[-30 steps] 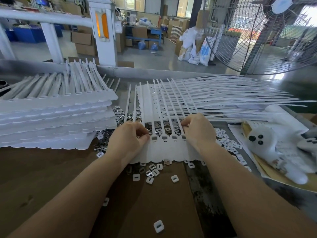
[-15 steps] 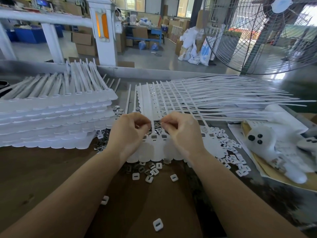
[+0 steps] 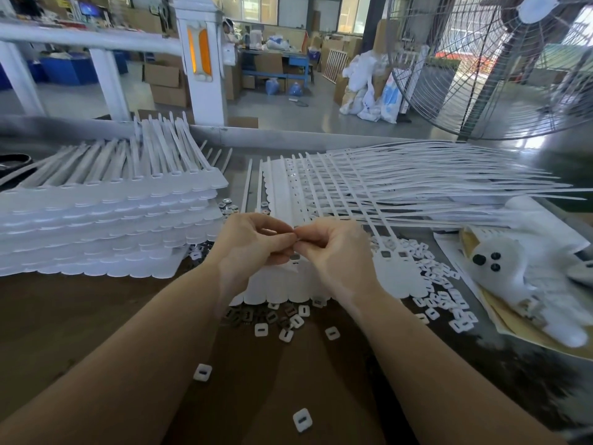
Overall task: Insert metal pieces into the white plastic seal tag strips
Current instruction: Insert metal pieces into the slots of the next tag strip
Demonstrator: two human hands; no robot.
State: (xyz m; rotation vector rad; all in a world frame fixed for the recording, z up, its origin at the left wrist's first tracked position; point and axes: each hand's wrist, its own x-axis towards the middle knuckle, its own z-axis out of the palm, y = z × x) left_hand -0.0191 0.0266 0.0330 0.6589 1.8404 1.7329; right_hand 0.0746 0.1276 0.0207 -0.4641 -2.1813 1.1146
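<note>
At frame centre, the left hand point(image 3: 253, 244) and right hand point(image 3: 333, 252) meet fingertip to fingertip, seemingly pinching a small metal piece point(image 3: 296, 238) above the strip sheet point(image 3: 282, 287) on the table point(image 3: 80, 316).

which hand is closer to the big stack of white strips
Left. The left hand sits just beside the stack of white strips; the right hand is farther off, on the left hand's other side.

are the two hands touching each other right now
Touching. The head view shows the left hand and right hand meeting fingertip to fingertip above the seal tag strip, no gap visible.
</note>
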